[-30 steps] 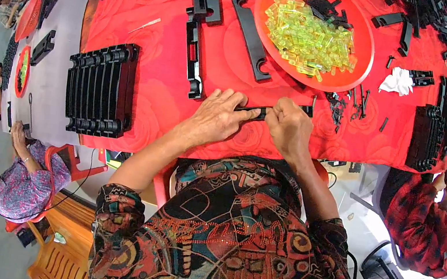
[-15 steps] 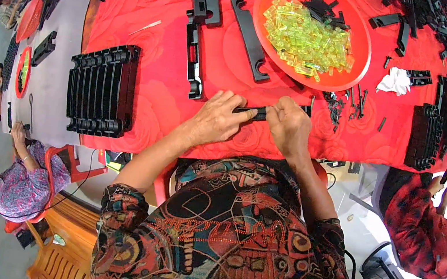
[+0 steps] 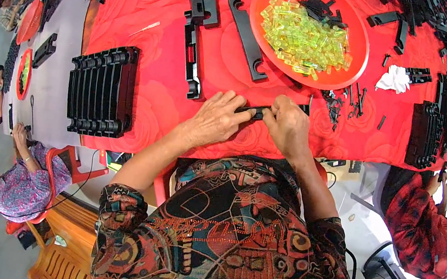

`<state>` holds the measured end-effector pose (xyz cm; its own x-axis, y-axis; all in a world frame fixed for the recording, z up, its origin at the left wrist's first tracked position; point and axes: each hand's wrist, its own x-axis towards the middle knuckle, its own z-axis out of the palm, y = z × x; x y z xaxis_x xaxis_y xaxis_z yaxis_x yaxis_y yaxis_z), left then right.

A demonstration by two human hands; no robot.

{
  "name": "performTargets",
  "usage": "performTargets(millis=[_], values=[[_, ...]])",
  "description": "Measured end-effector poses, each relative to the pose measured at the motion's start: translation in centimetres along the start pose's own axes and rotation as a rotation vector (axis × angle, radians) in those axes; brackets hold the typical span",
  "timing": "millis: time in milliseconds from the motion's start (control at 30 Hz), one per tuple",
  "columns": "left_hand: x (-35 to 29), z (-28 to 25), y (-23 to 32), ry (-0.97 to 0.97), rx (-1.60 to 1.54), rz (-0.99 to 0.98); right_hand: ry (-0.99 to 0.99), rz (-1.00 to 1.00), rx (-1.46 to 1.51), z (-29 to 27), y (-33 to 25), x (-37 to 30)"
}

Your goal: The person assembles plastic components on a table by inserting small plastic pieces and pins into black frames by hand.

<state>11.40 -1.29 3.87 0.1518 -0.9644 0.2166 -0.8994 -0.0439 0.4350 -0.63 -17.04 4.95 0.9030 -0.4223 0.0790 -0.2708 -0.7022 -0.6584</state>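
Observation:
Near the table's front edge, a long black plastic part (image 3: 258, 113) lies between my hands, mostly covered by them. My left hand (image 3: 216, 116) is closed on its left portion, thumb and fingers pressed against it. My right hand (image 3: 289, 125) grips it farther right with bent fingers; any small piece in those fingers is hidden. Just beyond my left hand lies a black slotted bar (image 3: 191, 55). Another black bar with a hooked end (image 3: 246, 41) slants beside a red plate (image 3: 357, 73), which holds yellow-green clear plastic pieces (image 3: 304, 38) and some small black ones (image 3: 326, 11).
Stacked black bars (image 3: 101, 90) stand at the left of the red tablecloth (image 3: 158, 111). Small black pins (image 3: 358, 101) and a crumpled white tissue (image 3: 394, 79) lie to the right, near more black parts (image 3: 426, 133). Other people sit at left (image 3: 22, 189) and right (image 3: 420, 229).
My right hand has shifted slightly and turned a little over the black part. My left hand stays nearly in place on it.

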Motion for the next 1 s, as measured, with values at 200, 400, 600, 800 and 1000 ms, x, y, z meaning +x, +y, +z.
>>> performTargets(millis=[200, 400, 600, 800, 1000], values=[[0.5, -0.4, 0.1, -0.045, -0.014, 0.005, 0.056, 0.004, -0.052, 0.7, 0.0, 0.0], [0.6, 0.0, -0.2, -0.046, -0.043, 0.019, -0.019, 0.046, -0.116, 0.6, -0.6, 0.1], [0.4, 0.3, -0.1, 0.007, -0.057, 0.009, -0.001, 0.089, -0.093, 0.8, 0.0, 0.1], [-0.1, 0.7, 0.9, 0.133, 0.032, -0.045, 0.029, 0.045, -0.044, 0.0, -0.4, -0.5], [-0.1, 0.8, 1.2, 0.153, 0.062, -0.066, 0.254, 0.128, 0.177, -2.6, 1.3, -1.0]])
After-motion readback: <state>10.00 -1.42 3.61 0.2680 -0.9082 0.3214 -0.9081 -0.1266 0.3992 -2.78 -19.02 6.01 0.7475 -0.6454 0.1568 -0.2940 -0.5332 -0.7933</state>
